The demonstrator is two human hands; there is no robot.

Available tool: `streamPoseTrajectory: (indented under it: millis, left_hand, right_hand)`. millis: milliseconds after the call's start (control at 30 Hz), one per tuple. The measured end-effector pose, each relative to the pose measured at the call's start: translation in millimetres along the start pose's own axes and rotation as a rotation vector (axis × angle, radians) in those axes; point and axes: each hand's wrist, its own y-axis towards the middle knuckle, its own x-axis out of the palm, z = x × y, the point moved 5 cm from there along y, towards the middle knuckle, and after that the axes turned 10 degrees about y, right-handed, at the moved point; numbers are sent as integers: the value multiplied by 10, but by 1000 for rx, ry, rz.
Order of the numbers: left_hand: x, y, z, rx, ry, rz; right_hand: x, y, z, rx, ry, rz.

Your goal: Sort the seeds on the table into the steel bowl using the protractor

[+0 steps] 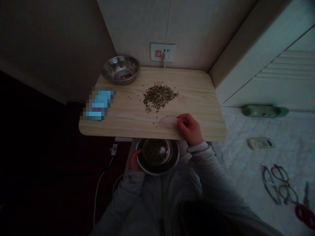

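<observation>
- Our left hand (136, 160) curls around the rim of a dark round bowl (157, 156), gripping it at lower centre of the frame, below the table's near edge.
- Dark seeds (157, 152) fill the bottom of that bowl, with a paler patch among them.
- Our right hand (189, 129) rests at the near edge of a light wooden table (201, 98), its fingers pressed together.
- Those fingers (180, 119) meet a translucent plastic disc (168, 121); we cannot tell whether they pinch it.
- A loose pile of the same dark seeds (158, 96) lies at the table's centre, with strays scattered nearby.
- A steel bowl (120, 69) sits at the table's far left corner, below a wall socket (162, 51) with a white plug.
- A blue object (99, 104), blurred beyond reading, lies at the table's left edge.
- To the right, a quilted white bed (246, 170) holds a green item (264, 110), a small box (261, 143), wire-framed glasses (278, 183) and red-handled scissors (302, 213).
</observation>
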Motion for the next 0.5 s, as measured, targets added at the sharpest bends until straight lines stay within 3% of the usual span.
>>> streamPoseTrajectory:
  millis: [267,500]
  left_hand:
    - [41,-16,7,-20,-38,-51]
    - [-9,13,-11,-8,-41,-74]
  right_hand:
    - [51,-12,-6,-15,22,-110]
    - [160,-38,-77,-55,-28,-386]
